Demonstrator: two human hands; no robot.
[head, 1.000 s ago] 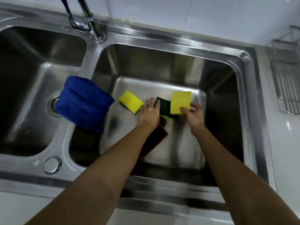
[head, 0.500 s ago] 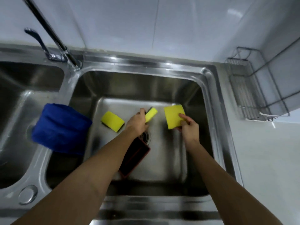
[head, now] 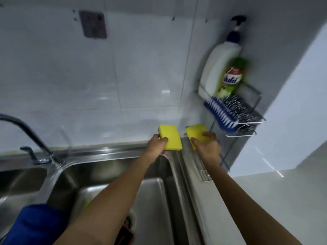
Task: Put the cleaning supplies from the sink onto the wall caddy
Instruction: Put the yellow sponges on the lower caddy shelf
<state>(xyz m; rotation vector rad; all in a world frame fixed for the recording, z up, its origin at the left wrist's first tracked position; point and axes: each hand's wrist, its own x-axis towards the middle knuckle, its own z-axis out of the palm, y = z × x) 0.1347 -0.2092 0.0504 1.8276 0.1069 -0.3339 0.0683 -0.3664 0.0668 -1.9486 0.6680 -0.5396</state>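
Observation:
My left hand (head: 157, 145) grips a yellow sponge (head: 170, 137) above the sink's back right corner. My right hand (head: 208, 147) grips a second yellow sponge (head: 196, 133) just left of the wire wall caddy (head: 247, 134). The caddy's upper shelf holds a white pump bottle (head: 217, 68), a green bottle (head: 231, 78), a blue brush (head: 219, 114) and steel wool (head: 237, 106). Its lower rack (head: 203, 171) is partly hidden by my right forearm. A sliver of another yellow sponge (head: 86, 204) shows in the sink basin (head: 154, 200) beside my left arm.
A blue cloth (head: 35, 225) hangs over the divider at the lower left. A dark red-edged pad (head: 125, 235) lies near the drain. The tap (head: 31, 138) stands at the left. White tiled wall behind, pale counter (head: 265, 200) to the right.
Both hands have lifted out of the sink basin, each with a yellow sponge, and moved up and right toward the caddy. The view has tilted up to the wall.

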